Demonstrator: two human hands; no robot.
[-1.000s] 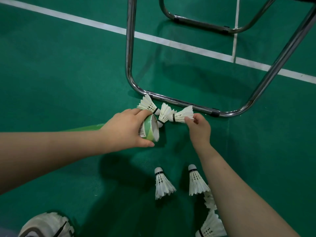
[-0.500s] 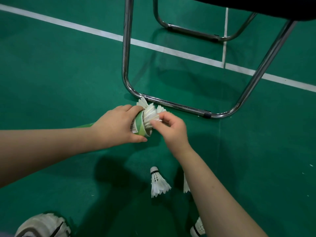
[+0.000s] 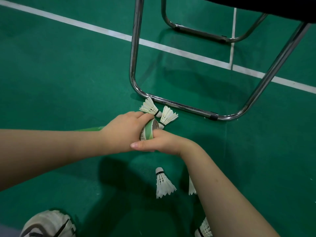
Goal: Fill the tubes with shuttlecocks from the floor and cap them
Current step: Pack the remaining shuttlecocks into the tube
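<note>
**Shuttlecock tube at the chair rail, mouth open, loading under way**

Shuttlecock tube (image 3: pixel 148 132): green and white, lying nearly level, its open mouth pointing toward the chrome chair frame (image 3: pixel 181 106). My left hand (image 3: pixel 123 132) is wrapped around it just behind the rim, fingers curled snug over the top, thumb underneath. The rest of the barrel is hidden behind my forearm.

Right hand (image 3: pixel 162 142) sits against the lower edge of the mouth, thumb stretched flat to the left across my left hand. Its other fingers are tucked under and out of sight, so I cannot tell whether they pinch anything. No shuttlecock shows in that hand.

Loose stock: two shuttlecocks just beyond the mouth, one (image 3: pixel 150 108) with its skirt against the chair rail, the other (image 3: pixel 167 117) with its cork almost at the rim. One more (image 3: pixel 162 183) lies on the green court floor (image 3: pixel 51 74) nearer me, cork pointing away. Two others are partly hidden by my right forearm. A shoe toe (image 3: pixel 47 223) shows at bottom left.

Judgement on the step: I am seating a bird and reaching for the next. To do it well, feed each one cork first and straight along the barrel, so feathers nest without bending. Hold the tube steady, not squeezed. The bird by the rim is the easy next pick. No cap in view; capping is not yet close.
</note>
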